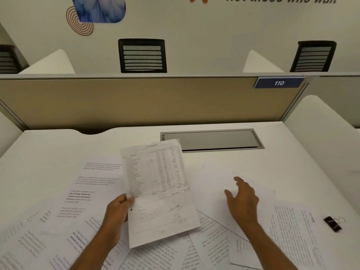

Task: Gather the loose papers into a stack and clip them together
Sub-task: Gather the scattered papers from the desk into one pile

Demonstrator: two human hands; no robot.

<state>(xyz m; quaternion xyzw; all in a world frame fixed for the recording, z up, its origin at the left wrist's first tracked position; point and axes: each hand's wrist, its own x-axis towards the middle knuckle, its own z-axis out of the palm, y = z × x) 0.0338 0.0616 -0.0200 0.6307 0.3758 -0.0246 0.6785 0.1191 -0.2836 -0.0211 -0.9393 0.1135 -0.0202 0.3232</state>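
Already the left hand (pixel 118 209) pinches one sheet (pixel 159 191) by its edge, lifted off the tabletop (pixel 292 152); the right hand (pixel 243 199) reaches, fingers spread, over a blank page (pixel 214 184). Slide pages under the held sheet, squaring edges. The clip (pixel 333 224) waits far right.

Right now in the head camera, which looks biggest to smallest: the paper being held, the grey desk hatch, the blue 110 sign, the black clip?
1. Held paper
2. Grey hatch
3. Blue 110 sign
4. Black clip
The sign sits farther back, so its true size is unsure.
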